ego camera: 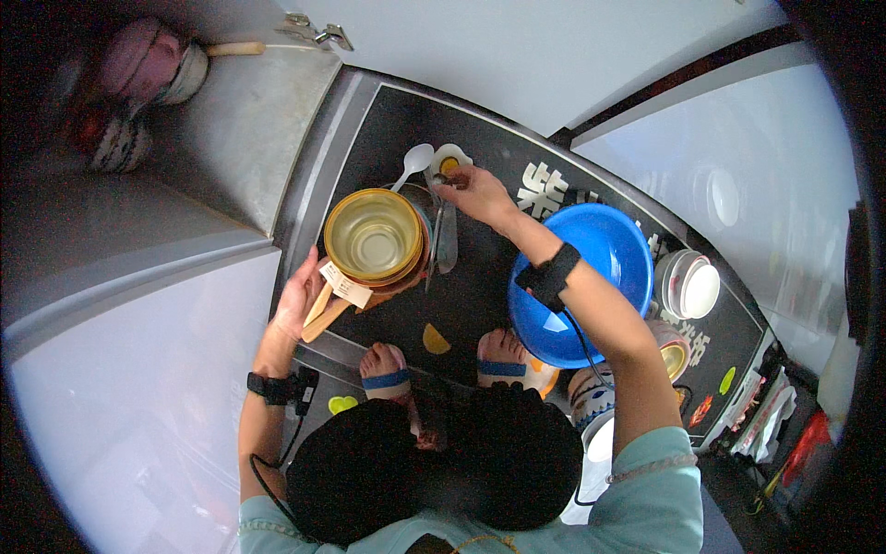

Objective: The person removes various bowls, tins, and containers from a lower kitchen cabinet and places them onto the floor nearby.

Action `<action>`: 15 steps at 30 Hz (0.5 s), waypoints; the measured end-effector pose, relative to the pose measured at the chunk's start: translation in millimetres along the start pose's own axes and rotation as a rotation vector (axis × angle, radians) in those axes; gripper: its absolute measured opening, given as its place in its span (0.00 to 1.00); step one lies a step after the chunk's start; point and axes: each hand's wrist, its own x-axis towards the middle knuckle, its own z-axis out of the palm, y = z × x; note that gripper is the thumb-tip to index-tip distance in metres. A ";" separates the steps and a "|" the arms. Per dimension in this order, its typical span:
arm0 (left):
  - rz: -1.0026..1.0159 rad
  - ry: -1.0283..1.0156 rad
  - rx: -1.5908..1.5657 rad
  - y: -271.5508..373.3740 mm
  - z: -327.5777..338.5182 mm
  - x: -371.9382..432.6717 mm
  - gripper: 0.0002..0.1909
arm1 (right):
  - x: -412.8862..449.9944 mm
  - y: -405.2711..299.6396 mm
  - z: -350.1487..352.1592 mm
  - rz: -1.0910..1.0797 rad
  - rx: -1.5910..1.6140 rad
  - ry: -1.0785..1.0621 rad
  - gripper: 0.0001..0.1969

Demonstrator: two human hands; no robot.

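A stack of amber glass pots [374,239] with pale wooden handles stands before me, paper tags by the handles. My left hand [299,298] is against its left side, thumb up along the wall, the other fingers hidden beneath the handles. My right hand [477,196] pinches the upper end of a thin metal utensil [438,239] just right of the stack. What the utensil's head looks like is hidden by my fingers. Close by lie a white spoon [417,161], a pale dish with a yellow centre [450,163] and a translucent long-handled utensil [448,242].
A blue plastic basin [599,277] sits beneath my right forearm on the dark printed mat [477,291]. White bowls [698,289] are stacked beyond it. To the left, an open cabinet [242,131] holds a pink pot [138,59]. My sandalled feet [384,367] are close below.
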 end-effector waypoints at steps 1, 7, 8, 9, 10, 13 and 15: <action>-0.048 0.096 -0.003 2.0 15.0 -2.8 0.28 | 5.1 -2.4 -0.7 -0.035 -0.072 -0.036 0.25; -0.120 -0.114 -0.424 -22.6 12.7 9.0 0.21 | 44.8 1.0 13.9 -0.078 -0.127 -0.201 0.26; -0.110 -0.190 -0.477 -24.3 14.5 11.9 0.22 | 46.9 3.1 14.1 -0.025 -0.105 -0.261 0.26; -0.093 -0.256 -0.532 -25.5 13.6 11.7 0.22 | 45.8 -2.5 14.0 -0.029 -0.108 -0.269 0.26; -0.089 -0.251 -0.537 -25.4 14.3 10.8 0.22 | 42.0 -10.5 9.9 0.043 -0.039 -0.337 0.24; -0.082 -0.271 -0.552 -20.6 19.9 12.2 0.24 | 35.1 -2.8 10.5 0.080 -0.001 -0.306 0.17; -0.084 -0.221 -0.642 -19.5 13.9 14.8 0.25 | 30.2 0.0 14.2 0.037 -0.027 -0.221 0.12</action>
